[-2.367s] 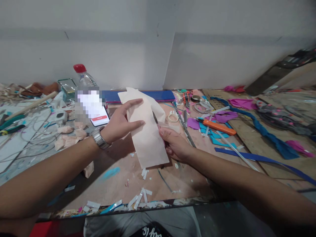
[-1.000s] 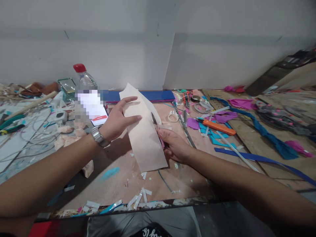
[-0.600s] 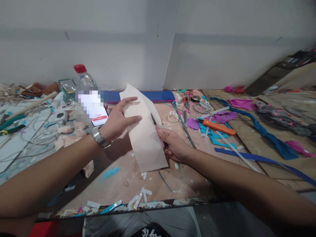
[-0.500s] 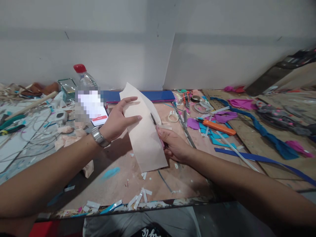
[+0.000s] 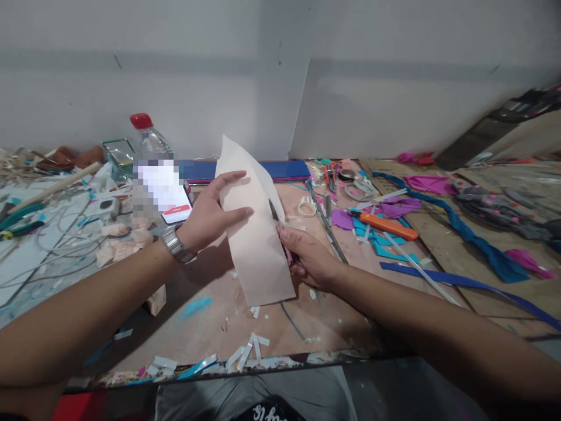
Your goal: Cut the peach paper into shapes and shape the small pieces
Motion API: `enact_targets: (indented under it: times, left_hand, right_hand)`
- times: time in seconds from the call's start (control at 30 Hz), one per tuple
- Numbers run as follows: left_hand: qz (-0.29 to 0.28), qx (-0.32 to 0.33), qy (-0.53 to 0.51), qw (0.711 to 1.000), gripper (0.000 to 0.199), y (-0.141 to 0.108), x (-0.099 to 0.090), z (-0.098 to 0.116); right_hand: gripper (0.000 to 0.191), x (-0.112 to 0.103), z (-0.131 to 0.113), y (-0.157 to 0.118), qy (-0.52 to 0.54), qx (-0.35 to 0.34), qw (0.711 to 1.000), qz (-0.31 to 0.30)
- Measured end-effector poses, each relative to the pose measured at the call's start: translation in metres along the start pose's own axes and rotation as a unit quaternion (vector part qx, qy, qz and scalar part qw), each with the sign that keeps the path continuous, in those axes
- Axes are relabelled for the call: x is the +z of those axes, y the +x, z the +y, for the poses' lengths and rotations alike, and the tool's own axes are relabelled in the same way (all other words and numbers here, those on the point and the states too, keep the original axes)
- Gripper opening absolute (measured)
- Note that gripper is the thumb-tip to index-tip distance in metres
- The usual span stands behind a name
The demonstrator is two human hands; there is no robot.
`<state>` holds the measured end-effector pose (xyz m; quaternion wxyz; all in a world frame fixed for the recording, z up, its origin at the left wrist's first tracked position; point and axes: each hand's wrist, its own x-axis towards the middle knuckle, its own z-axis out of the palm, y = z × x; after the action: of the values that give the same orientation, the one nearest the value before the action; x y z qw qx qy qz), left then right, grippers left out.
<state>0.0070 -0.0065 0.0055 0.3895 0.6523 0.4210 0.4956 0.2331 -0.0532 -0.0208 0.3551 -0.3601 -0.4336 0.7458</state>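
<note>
Cream paper (image 5: 249, 245) (dark scissor blade (image 5: 273, 211))

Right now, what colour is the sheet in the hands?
The sheet is pale peach, best seen in the head view.

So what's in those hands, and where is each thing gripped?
The left hand holds a pale sheet by its left side, thumb and a finger on top. The right hand holds what look like pink-handled scissors by the handles, mostly hidden.
</note>
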Motion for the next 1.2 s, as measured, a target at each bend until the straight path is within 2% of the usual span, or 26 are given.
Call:
enact_targets:
  times: [0.3,0.53,0.67,0.9,1.2]
  left_hand:
    - [0.011,0.058,0.069,0.996,0.07,-0.0018,0.0002,0.0044]
    - [0.013,0.044,0.047,0.998,0.071,0.0007,-0.0016,0.0]
    - [0.016,0.054,0.075,0.996,0.071,0.0,-0.0018,0.0008]
    - [0.015,0.11,0.136,0.985,0.073,-0.002,-0.0018,0.0028]
    - [0.006,0.128,0.147,0.981,0.08,-0.0012,-0.003,-0.0006]
  right_hand:
    - [0.055,-0.0003,0.0015,0.0024,0.008,-0.021,1.0,0.017]
    - [0.056,-0.002,0.0028,0.0033,-0.003,-0.019,0.999,0.031]
    - [0.056,-0.0037,0.0044,0.0051,-0.026,-0.031,0.998,0.037]
    - [0.062,-0.0031,0.0047,0.0042,-0.053,-0.043,0.996,0.054]
    - [0.057,-0.0076,0.0076,0.0055,-0.052,-0.043,0.998,0.019]
